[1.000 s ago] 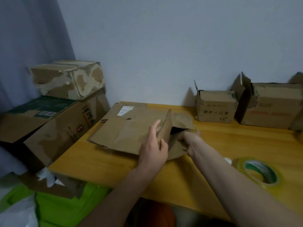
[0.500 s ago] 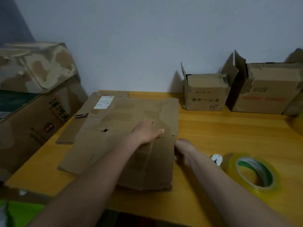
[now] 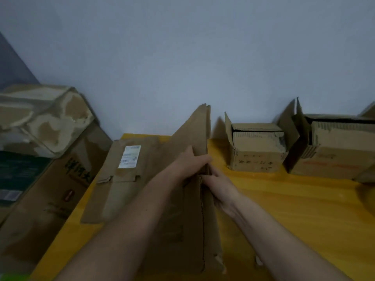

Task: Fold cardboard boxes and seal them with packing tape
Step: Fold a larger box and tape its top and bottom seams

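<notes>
Two hands, left point(image 3: 189, 162) and right point(image 3: 220, 186), pinching a flattened brown cardboard box point(image 3: 194, 209), tilted upright, edges worn.

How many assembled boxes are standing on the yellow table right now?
2, both along the wall: a small box right of the raised flattened cardboard, and a larger box further right. Another may be cut off at the right edge.

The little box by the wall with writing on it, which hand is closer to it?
The right hand is closer. It grips the right side of the flattened cardboard, with bare table between it and the little box. The left hand holds the cardboard's other side, farther left.
</notes>
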A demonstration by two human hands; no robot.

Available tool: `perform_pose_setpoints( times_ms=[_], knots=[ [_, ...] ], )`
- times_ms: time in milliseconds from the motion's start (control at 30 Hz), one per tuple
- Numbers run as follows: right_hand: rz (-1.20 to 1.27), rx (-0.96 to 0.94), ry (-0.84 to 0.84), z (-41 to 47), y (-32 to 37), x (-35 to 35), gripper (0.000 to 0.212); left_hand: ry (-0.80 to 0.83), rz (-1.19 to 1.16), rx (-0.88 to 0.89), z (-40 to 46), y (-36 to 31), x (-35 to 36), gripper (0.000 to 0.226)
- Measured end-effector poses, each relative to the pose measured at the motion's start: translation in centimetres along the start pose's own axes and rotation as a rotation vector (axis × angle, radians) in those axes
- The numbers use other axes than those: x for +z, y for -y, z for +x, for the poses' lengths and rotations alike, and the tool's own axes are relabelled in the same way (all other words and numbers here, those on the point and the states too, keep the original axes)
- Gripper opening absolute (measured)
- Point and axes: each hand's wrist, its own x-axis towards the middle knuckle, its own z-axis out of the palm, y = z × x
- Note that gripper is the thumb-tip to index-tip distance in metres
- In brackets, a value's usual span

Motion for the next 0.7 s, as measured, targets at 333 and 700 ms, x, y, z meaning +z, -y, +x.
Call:
perform_pose_setpoints(
  times_ms=[333, 700],
  knots=[
    [-0.25, 0.015, -0.152, -6.4, 10.3, 4.2, 0.034, -0.075, -0.536, 0.025, -8.7, -4.1, -9.3, 0.018],
    [-0.475, -0.037, -0.526, -10.7, 11.9, 3.2, 0.038, 0.053, -0.438, 0.003, -11.1, 4.9, -15.2, 0.034]
  ],
)
